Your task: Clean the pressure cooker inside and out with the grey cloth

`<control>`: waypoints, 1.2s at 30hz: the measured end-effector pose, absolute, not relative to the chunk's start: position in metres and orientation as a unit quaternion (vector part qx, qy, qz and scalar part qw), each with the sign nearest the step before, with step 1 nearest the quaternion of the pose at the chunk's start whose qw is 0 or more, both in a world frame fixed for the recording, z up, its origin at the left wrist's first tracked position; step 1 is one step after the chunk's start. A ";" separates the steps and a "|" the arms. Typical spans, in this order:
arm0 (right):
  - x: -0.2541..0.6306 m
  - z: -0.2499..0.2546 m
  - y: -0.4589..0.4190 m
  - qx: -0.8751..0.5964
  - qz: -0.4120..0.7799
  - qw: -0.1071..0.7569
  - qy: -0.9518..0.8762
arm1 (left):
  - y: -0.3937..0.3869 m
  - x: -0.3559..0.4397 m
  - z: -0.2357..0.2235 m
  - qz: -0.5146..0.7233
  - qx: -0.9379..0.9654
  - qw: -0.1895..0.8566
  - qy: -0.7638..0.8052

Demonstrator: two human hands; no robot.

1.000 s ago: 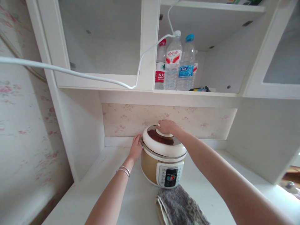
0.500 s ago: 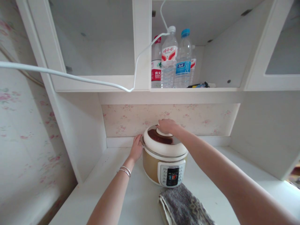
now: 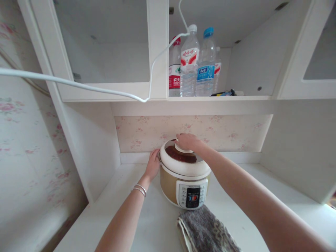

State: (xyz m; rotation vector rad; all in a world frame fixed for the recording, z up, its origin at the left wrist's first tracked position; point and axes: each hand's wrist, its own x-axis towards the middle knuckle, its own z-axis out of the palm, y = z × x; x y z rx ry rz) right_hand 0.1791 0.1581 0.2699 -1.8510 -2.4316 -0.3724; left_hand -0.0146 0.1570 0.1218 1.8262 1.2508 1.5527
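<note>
A gold and white electric pressure cooker (image 3: 169, 185) stands upright on the white counter, its button panel facing me. Its white and brown lid (image 3: 172, 162) sits on top. My right hand (image 3: 187, 141) is closed round the knob (image 3: 183, 149) on the lid, covering much of it. At the cooker's left side, my left hand (image 3: 153, 163) grips the edge near the rim; its fingertips are partly hidden. A folded grey-brown patterned cloth (image 3: 206, 229) lies right in front of the cooker.
Above the counter (image 3: 154, 224) hangs a white cabinet with several plastic bottles (image 3: 189, 66) on its open shelf. A white cable (image 3: 105, 91) runs across the view in front of the cabinet. Floral wallpaper (image 3: 147, 133) covers the wall behind.
The lid has settled slightly, and the grey band that showed under its rim is now hidden. Both hands keep nearly the same places. The view has shifted slightly.
</note>
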 end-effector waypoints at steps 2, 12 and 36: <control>0.179 0.271 0.160 -0.599 -0.115 0.029 -0.792 | 0.157 -0.015 0.122 0.560 0.662 0.215 0.449; 0.178 0.267 0.159 -0.601 -0.124 0.040 -0.789 | 0.158 -0.015 0.124 0.558 0.665 0.213 0.447; 0.191 0.269 0.160 -0.476 -0.159 0.005 -0.865 | 0.161 -0.018 0.120 0.549 0.672 0.212 0.450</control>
